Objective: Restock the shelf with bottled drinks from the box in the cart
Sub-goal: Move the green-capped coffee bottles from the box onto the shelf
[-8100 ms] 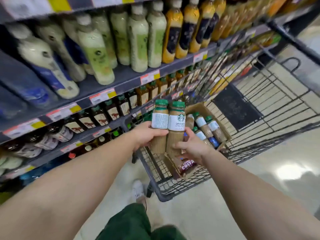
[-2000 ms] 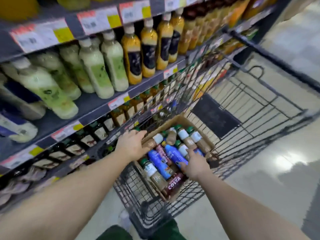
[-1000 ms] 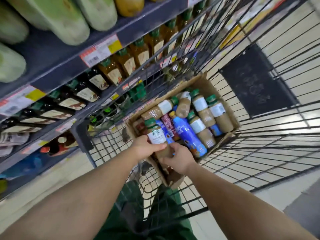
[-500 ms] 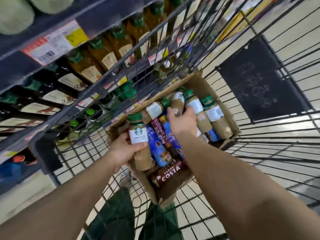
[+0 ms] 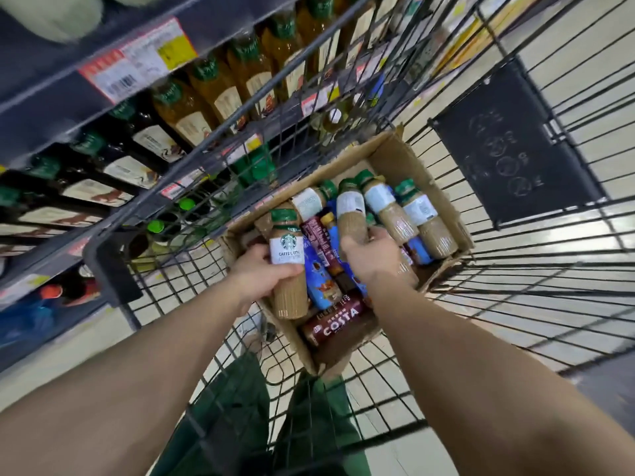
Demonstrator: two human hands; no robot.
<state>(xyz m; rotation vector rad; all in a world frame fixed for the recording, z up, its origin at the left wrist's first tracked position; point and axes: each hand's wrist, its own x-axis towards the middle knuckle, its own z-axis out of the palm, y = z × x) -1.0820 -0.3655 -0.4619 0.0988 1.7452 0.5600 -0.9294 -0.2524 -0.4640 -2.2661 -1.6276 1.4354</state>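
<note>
left hand (image 5: 256, 273) grips a latte bottle (image 5: 288, 266) upright over the box (image 5: 395, 159) in the cart (image 5: 515, 269), while right hand (image 5: 372, 254) closes round a second bottle (image 5: 351, 214) lying in the box.

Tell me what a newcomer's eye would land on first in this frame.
Both hands sit over the cardboard box in the wire cart: the left hand holds a Starbucks latte bottle, the right hand grips another bottle. A dark Costa bottle lies at the box's near end.
</note>
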